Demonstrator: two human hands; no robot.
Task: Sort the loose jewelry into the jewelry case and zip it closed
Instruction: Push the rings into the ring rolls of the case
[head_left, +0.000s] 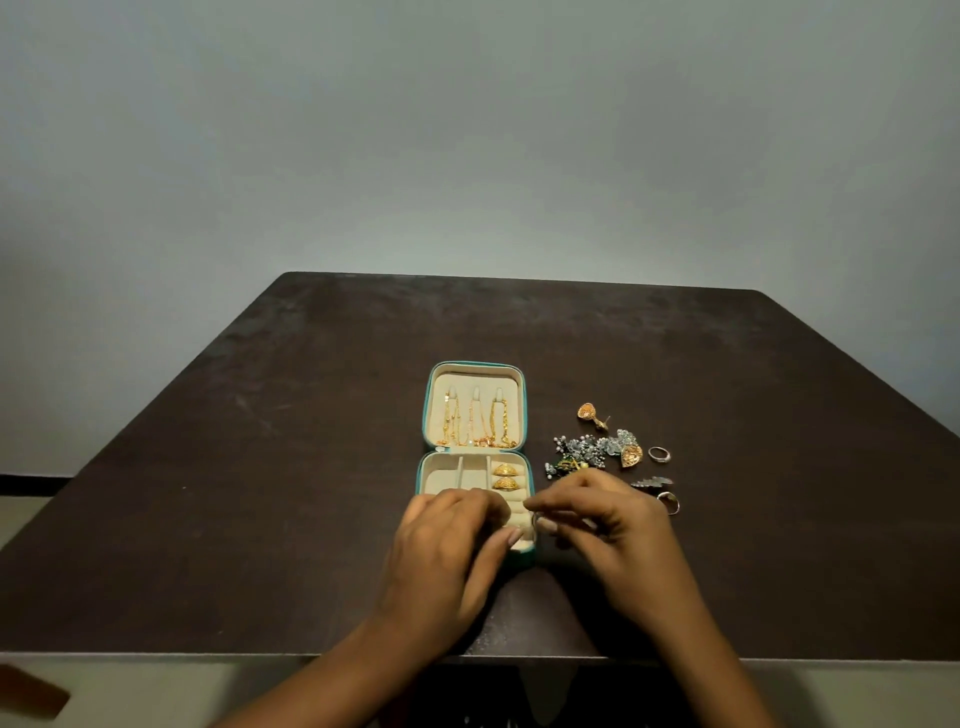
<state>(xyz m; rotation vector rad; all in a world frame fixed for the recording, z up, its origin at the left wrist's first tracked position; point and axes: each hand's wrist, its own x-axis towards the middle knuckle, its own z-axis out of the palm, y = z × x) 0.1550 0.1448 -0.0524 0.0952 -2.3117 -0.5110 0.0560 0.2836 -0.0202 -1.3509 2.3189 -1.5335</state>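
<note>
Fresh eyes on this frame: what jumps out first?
The open jewelry case sits at the centre of the table, gold chains hung in its lid. The left hand and right hand meet over its near half, the right pinching what looks like a ring. Loose jewelry lies right of the case.

Both bare forearms reach in from the near side toward the jewelry case. The left hand lies palm-down over the case's near half, fingers curled and tips hidden. The right hand hovers just right of the case, thumb and forefinger pinching a small ring at its right rim.
</note>
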